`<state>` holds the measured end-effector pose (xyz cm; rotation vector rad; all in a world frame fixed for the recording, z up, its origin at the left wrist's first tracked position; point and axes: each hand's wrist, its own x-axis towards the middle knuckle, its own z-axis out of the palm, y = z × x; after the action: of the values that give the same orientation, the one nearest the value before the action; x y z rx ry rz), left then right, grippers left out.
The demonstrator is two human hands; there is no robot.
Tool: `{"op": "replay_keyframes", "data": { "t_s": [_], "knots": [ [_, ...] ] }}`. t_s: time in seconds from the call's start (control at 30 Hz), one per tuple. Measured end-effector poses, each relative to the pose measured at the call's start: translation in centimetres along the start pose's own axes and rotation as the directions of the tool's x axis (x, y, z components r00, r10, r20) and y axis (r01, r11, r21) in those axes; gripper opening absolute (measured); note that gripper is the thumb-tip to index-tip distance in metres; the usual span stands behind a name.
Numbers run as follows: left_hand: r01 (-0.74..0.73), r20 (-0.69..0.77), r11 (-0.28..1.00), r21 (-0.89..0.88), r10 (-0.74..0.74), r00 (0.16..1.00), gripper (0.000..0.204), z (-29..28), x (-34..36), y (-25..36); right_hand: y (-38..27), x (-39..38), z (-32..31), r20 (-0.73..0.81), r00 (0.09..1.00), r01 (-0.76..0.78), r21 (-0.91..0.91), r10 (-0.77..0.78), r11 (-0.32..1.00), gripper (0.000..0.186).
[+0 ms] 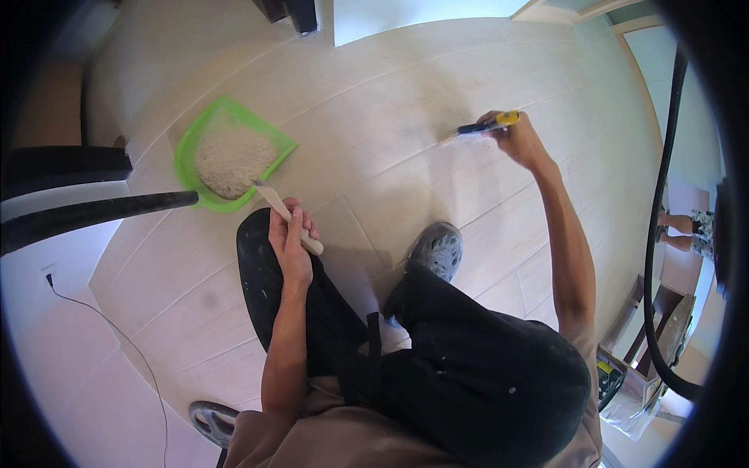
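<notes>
My left hand (pixel 292 238) is closed around a flat, pale wooden handle (pixel 272 198) with a small grey tip. That tip reaches the near edge of a green dustpan (pixel 185 156), where a heap of beige-grey dust (pixel 236 162) lies. Out to the right, my right hand (pixel 511 140) grips a slim hand tool (pixel 471 129), black toward the front with a yellow end. The tool's front end is low over a seam between the floor tiles; blur hides whether it touches and what kind of tip it has.
Pale tiles with long seams make up the floor (pixel 351 164). Dark tubes (pixel 101 210) jut in at left, above a thin black cord (pixel 139 351). A black hose (pixel 662 203) hangs at right, near a wooden frame (pixel 663 327). Another person's legs (pixel 679 232) show beyond.
</notes>
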<state>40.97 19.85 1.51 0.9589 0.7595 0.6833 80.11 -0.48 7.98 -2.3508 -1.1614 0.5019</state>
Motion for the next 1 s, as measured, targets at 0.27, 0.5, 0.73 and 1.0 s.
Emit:
{"op": "replay_keyframes", "data": {
  "t_s": [0.27, 0.5, 0.73, 1.0],
  "knots": [
    [-0.045, -0.059, 0.995, -0.088, 0.04, 0.997, 0.017, -0.6, -0.4, 0.1, -10.9, -2.3, 14.4, 0.088, 0.901, 0.359, 0.396, -0.424, 0.845, 0.033],
    [-0.029, -0.013, 0.998, -0.061, 0.028, 1.0, 0.018, 0.0, -0.6, -0.6, 9.7, -1.9, 3.8, -0.206, 0.978, -0.002, 0.072, 0.017, 0.997, 0.023],
    [0.001, 0.029, 1.0, 0.0, -0.001, 1.0, 0.018, 0.0, -0.7, -0.3, 7.9, -1.7, -2.4, -0.294, 0.952, -0.064, 0.081, 0.085, 0.995, 0.02],
    [-0.035, 0.008, 0.999, 0.013, 0.035, 0.999, 0.014, -0.4, 0.0, -0.5, -1.5, 1.6, 12.3, -0.379, 0.923, 0.139, 0.5, 0.071, 0.854, 0.038]
  ]
}}
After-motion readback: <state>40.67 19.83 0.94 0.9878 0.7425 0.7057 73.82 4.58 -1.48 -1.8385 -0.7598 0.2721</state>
